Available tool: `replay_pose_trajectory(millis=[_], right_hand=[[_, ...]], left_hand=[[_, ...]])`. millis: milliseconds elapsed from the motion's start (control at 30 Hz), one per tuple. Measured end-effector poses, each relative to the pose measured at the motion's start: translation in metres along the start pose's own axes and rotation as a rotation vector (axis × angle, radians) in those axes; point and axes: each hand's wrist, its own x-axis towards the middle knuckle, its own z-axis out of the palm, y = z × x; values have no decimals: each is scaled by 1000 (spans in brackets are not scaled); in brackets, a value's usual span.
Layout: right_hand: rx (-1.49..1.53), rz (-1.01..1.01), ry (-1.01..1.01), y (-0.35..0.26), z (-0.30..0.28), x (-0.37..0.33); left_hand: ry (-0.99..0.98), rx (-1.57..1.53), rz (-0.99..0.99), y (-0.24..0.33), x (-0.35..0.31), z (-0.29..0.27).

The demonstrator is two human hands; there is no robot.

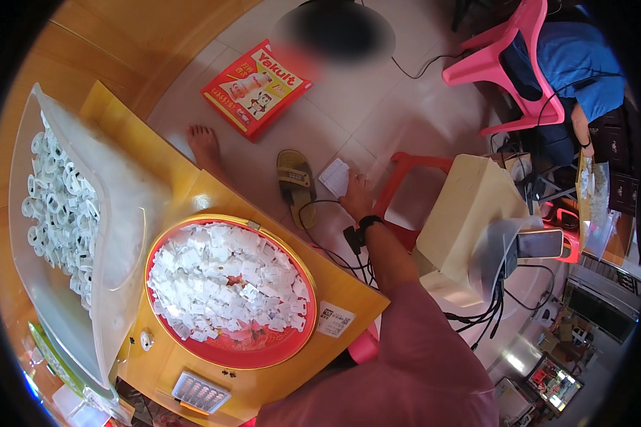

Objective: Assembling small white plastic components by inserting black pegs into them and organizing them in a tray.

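My right hand (356, 198), with a dark band at the wrist, reaches down over the tiled floor. Its fingers are closed at the edge of a small white flat piece (334, 178), perhaps paper or a card; its exact kind cannot be made out. A brown slipper (296, 179) lies just left of it. My left hand is out of view. On the wooden table (367, 302) stands a round red tray (238, 356) heaped with small white plastic parts (228, 274). Beside it, a large translucent bin (124, 220) holds many white ring-shaped parts (63, 206).
A red and yellow package (256, 89) and a bare foot (204, 144) are beyond the table. A red stool (399, 186), a cardboard box (470, 210), a phone (540, 243) and black cables lie right. Another person in blue (580, 67) is near a pink chair (502, 60). A small gridded tray (201, 393) sits on the table.
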Motion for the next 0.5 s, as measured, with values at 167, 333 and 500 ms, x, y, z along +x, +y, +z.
replay_pose_trajectory(millis=[167, 333, 500], right_hand=[[7, 5, -2, -3, 8, 3], [-44, -46, 6, -9, 13, 14], [-112, -79, 24, -9, 30, 25]], left_hand=[[-11, 0, 11, -4, -2, 6], [-25, 12, 18, -3, -4, 12], [-39, 27, 24, -3, -6, 14]])
